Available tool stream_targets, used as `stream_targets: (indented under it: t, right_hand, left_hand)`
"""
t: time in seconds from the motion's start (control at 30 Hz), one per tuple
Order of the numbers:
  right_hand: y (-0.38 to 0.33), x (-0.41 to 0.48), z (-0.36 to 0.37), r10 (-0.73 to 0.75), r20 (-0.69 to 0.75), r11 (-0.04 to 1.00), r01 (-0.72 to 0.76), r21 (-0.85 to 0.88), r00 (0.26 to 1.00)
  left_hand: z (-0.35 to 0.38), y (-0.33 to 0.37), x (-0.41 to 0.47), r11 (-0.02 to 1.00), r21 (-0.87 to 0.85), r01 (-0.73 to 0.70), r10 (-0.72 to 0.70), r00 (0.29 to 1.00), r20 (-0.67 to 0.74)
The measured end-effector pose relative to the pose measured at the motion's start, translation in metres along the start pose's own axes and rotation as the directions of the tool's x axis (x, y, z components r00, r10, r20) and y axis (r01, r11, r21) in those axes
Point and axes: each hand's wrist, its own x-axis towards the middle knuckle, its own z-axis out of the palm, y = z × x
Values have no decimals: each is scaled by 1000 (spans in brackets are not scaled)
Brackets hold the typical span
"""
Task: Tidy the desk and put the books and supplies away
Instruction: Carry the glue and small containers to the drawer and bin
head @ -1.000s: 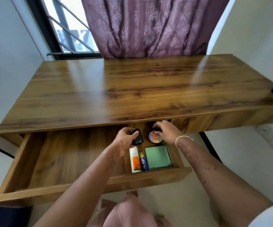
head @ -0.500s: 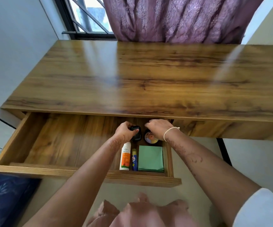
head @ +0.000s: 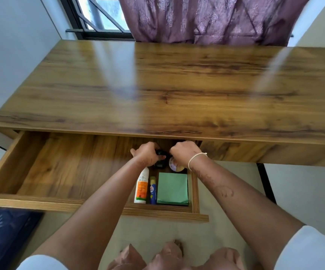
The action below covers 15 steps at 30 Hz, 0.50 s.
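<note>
The wooden desk's drawer (head: pixel 60 205) is pulled out. Both hands reach into its back right corner, under the desk edge. My left hand (head: pixel 148 154) grips a small black object (head: pixel 160 163), thumb across it. My right hand (head: pixel 187 152) is curled just above a round tin (head: pixel 175 166); its fingertips are hidden, so what they hold is unclear. In front of the hands lie a white and orange tube (head: pixel 141 189), a blue glue stick (head: pixel 153 192) and a green sticky-note pad (head: pixel 173 189), side by side against the drawer's front right.
The desk top (head: pixel 177 84) is bare wood. A purple curtain (head: pixel 206 18) and a window (head: pixel 99 14) stand behind it. The drawer's left part shows bare wood. A dark blue mat (head: pixel 3 236) lies on the floor at lower left.
Both hands have pushed a little deeper toward the drawer's back, the black object going with my left hand. The camera has tilted down and shifted.
</note>
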Motion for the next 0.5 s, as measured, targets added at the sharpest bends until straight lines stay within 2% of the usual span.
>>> stream_targets:
  t: [0.33, 0.5]
  right_hand:
    - [0, 2, 3, -16, -44, 999, 14, -38, 999]
    - [1, -2, 9, 2, -172, 997, 11, 78, 985]
  left_hand:
    - [9, 1, 5, 982, 185, 22, -16, 999, -33]
    - [8, 2, -3, 968, 249, -3, 24, 996, -81]
